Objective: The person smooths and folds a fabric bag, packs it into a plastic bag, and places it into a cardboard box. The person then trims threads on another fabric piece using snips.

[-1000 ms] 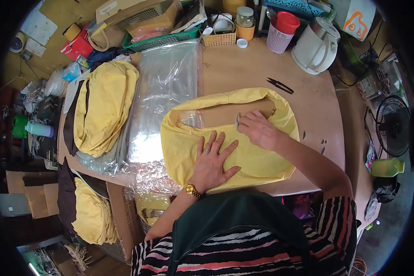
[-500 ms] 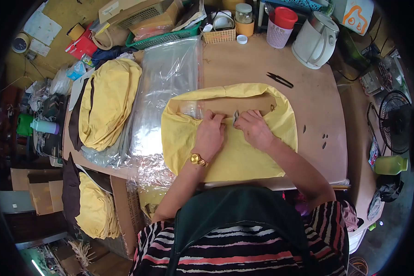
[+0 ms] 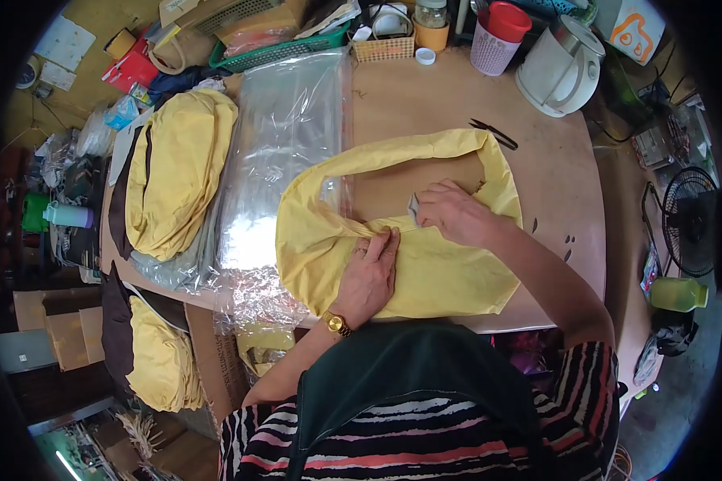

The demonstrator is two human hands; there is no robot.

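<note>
At mid-frame lay a creased yellow bag, strap arched above; the left hand pressed the bag's rumpled edge, pinch unclear; the right hand pinched a grey piece.

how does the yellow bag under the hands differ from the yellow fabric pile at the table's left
The yellow bag lies spread out, its strap arching around an opening; the yellow fabric pile is bunched and heaped. The left hand and right hand are at the bag; neither touches the pile. Dark brown fabric shows along the pile's left edge, none on the bag. Both are yellow.
</note>
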